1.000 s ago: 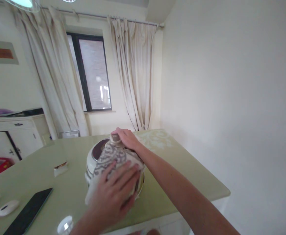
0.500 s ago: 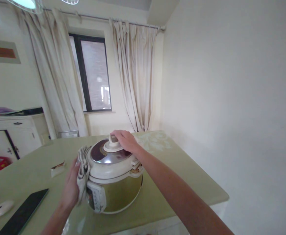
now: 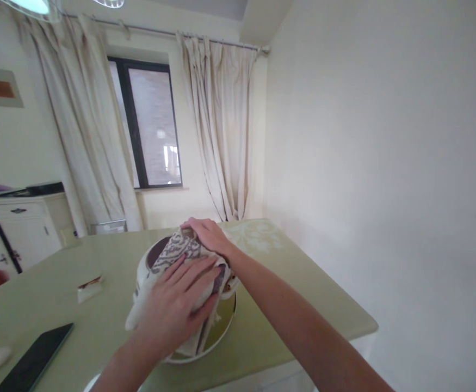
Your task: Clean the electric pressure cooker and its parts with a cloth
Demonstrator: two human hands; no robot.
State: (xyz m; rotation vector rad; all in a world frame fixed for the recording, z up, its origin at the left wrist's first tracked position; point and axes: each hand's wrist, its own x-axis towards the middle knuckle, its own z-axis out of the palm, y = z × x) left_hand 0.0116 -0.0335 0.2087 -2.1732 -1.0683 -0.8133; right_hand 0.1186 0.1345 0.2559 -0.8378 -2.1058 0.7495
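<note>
Patterned cloth (image 3: 180, 247) — beneath the left grip (image 3: 180, 296), over the cooker (image 3: 226, 318).

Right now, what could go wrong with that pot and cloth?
The pot stands near the table's front edge, so a strong pull might drag it off. The cloth lies under the spread left hand and hangs down the pot's side, so it could slip or bunch up.

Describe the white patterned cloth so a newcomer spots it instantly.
On the pale green table, find the round white cooker with shiny metal sides. Over its top and side, under the left hand, lies a white cloth with grey scrollwork, the only draped fabric on that table.
</note>
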